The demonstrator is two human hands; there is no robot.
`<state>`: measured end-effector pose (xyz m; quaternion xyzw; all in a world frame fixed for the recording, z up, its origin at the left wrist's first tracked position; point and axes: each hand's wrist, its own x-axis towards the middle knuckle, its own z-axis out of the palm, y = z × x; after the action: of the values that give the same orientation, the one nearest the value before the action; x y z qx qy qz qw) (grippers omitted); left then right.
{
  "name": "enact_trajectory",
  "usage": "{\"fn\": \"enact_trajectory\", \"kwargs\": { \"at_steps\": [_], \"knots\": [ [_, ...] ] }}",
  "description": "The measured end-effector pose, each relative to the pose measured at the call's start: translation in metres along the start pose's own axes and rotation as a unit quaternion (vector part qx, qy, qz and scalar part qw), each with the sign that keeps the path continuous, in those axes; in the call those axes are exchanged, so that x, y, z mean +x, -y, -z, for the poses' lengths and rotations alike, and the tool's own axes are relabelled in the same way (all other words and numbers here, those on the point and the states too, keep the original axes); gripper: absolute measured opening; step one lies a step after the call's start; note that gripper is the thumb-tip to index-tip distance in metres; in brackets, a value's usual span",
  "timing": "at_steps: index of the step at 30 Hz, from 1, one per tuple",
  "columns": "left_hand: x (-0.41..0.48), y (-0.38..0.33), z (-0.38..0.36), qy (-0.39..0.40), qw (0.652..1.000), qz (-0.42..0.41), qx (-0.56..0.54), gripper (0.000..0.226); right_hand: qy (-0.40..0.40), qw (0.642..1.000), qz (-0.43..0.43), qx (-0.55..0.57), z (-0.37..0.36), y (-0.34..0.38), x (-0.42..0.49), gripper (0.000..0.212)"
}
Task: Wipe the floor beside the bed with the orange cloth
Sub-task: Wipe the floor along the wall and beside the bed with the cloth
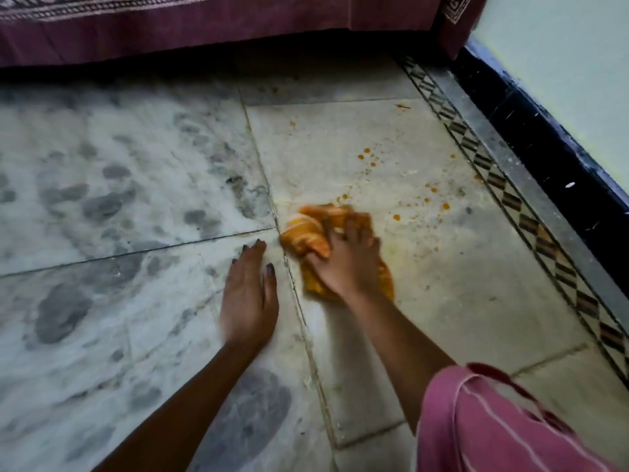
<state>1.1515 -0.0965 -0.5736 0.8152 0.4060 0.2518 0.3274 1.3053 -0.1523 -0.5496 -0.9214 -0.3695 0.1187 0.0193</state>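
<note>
Your right hand (343,264) grips the bunched orange cloth (306,233), fingers curled over it, pressing it to the floor (374,352) well out from the bed (204,28). Your left hand (248,301) lies flat, fingers straight, slightly farther from the bed. Orange spots (367,156) dot the tile between cloth and bed, so I judge the wiping under way, with that patch left.

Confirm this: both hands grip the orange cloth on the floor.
Not both. In the head view only the right hand grips the orange cloth on the floor; the left hand rests flat on the floor beside it, holding nothing.
</note>
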Motion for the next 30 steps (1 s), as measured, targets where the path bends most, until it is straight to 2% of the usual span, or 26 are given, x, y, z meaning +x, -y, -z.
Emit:
{"fn": "enact_trajectory", "kwargs": {
  "at_steps": [2,4,7,9,11,13,15,17,19,21,23,25,27,30],
  "knots": [
    [-0.003,0.000,0.005,-0.035,0.997,0.017,-0.061,0.058,-0.006,0.996,0.092,0.013,-0.011,0.010,-0.034,0.077],
    [-0.003,-0.001,0.008,-0.048,0.995,0.011,-0.086,0.057,-0.015,0.985,0.170,0.036,-0.022,-0.016,-0.083,0.079],
    [-0.003,0.001,0.006,-0.013,0.999,0.004,-0.045,0.060,-0.035,0.980,0.194,0.039,-0.029,-0.091,-0.141,0.079],
    [-0.003,0.004,0.003,0.019,1.000,-0.019,-0.002,0.060,-0.034,0.989,0.142,0.018,-0.021,-0.133,-0.135,0.084],
    [-0.002,0.006,-0.001,0.038,0.998,-0.045,0.036,0.059,-0.030,0.998,0.054,0.009,-0.010,-0.144,-0.095,0.090],
    [-0.001,0.007,-0.001,0.045,0.997,-0.051,0.046,0.060,-0.041,0.998,-0.043,0.008,-0.004,-0.120,-0.045,0.095],
    [-0.002,0.003,-0.001,0.035,0.998,-0.041,0.030,0.061,-0.046,0.995,-0.090,0.013,0.000,-0.076,-0.011,0.090],
    [-0.001,-0.001,-0.002,0.014,1.000,-0.015,-0.012,0.063,-0.042,0.998,-0.048,0.014,-0.007,-0.033,-0.012,0.081],
    [0.000,-0.007,-0.005,-0.004,0.998,0.016,-0.058,0.064,-0.045,0.997,0.045,0.034,-0.018,-0.010,-0.049,0.081],
    [0.001,-0.012,-0.009,-0.011,0.996,0.034,-0.081,0.066,-0.050,0.989,0.130,0.052,-0.031,-0.020,-0.105,0.082],
    [0.000,-0.018,-0.015,0.012,0.998,0.025,-0.062,0.068,-0.049,0.986,0.153,0.050,-0.041,-0.065,-0.158,0.079],
    [-0.007,-0.025,-0.024,0.053,0.998,-0.014,-0.011,0.069,-0.061,0.992,0.103,0.036,-0.037,-0.127,-0.183,0.081],
    [-0.017,-0.030,-0.031,0.097,0.992,-0.071,0.037,0.066,-0.062,0.998,-0.005,0.022,-0.025,-0.177,-0.169,0.087],
    [-0.034,-0.041,-0.046,0.159,0.974,-0.150,0.064,0.060,-0.086,0.980,-0.178,0.034,-0.006,-0.190,-0.095,0.090]
  ]
}}
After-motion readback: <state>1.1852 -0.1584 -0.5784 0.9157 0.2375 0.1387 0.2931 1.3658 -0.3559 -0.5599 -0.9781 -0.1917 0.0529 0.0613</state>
